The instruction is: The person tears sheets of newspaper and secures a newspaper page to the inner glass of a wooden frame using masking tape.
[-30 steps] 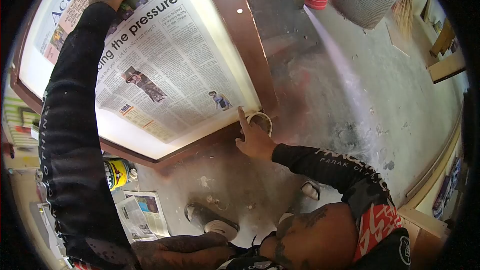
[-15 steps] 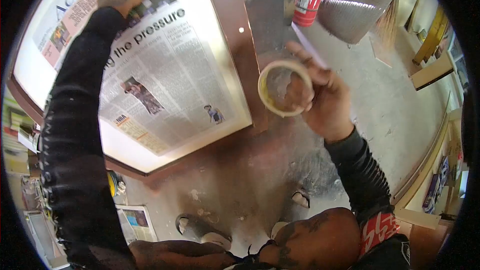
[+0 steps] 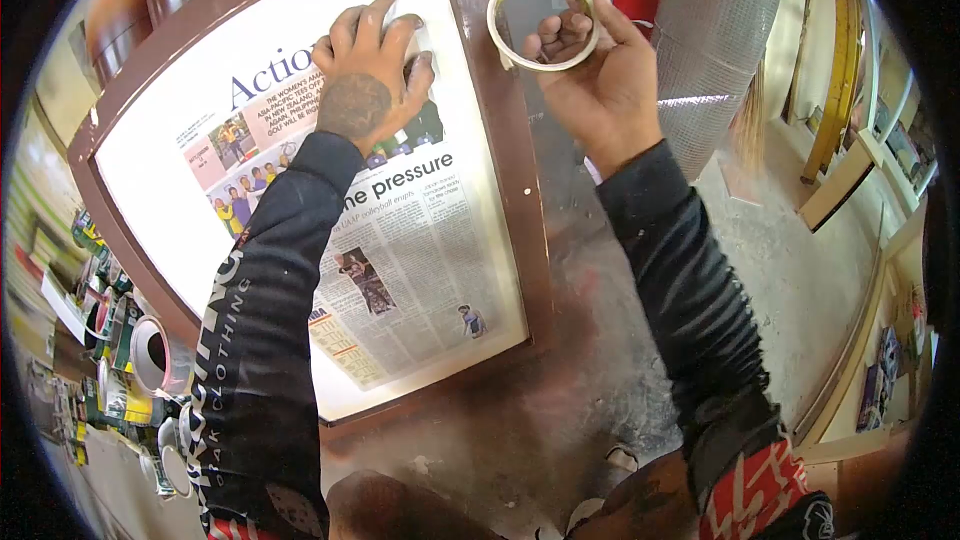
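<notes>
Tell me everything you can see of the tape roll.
The tape roll is a thin ring with a pale, cream-coloured rim, a yellowish inner wall and a wide opening. A small flap sticks out at its lower left, perhaps the loose end. The right hand holds it up, its opening facing the camera, with curled fingers showing inside. In the view it appears just right of the brown frame.

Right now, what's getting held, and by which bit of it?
The right hand holds a tape roll by the rim nearest its palm. The left hand is spread on the newspaper, gripping nothing visible.
</notes>
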The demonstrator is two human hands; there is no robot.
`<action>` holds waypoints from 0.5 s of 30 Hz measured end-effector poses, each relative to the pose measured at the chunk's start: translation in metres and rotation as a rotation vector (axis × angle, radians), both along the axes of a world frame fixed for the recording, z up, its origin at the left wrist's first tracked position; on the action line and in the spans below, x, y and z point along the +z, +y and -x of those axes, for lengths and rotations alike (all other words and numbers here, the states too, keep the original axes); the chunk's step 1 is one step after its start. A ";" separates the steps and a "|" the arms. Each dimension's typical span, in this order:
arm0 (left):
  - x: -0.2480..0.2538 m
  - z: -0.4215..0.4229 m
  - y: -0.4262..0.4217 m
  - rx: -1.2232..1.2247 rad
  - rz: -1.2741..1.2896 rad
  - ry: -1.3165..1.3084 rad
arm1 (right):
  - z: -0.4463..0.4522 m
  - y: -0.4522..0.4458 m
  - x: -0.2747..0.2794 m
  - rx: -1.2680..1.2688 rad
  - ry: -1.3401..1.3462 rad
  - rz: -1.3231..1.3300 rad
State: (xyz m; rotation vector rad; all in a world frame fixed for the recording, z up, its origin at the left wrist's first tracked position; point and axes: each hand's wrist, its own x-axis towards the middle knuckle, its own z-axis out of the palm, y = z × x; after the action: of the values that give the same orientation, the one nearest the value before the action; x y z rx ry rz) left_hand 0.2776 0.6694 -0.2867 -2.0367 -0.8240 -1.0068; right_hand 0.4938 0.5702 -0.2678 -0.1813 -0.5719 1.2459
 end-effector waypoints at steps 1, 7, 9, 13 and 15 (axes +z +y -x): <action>0.000 0.000 0.000 -0.009 0.001 0.004 | 0.004 0.002 0.002 0.009 0.158 0.070; 0.001 -0.001 -0.004 0.003 0.009 0.010 | 0.032 0.019 -0.019 0.100 0.335 -0.040; 0.000 0.000 -0.003 0.001 0.007 0.016 | 0.038 0.029 -0.021 0.130 0.334 -0.091; 0.000 -0.001 -0.005 0.008 0.005 0.028 | 0.049 0.035 -0.025 0.092 0.318 -0.114; -0.001 -0.002 -0.006 0.013 0.008 0.028 | 0.052 0.037 -0.028 0.094 0.323 -0.117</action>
State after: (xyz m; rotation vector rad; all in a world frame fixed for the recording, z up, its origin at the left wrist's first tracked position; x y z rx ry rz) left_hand 0.2794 0.6635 -0.2878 -2.0446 -0.8268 -0.9667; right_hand 0.4413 0.6071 -0.2953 0.1452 -0.3744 1.2962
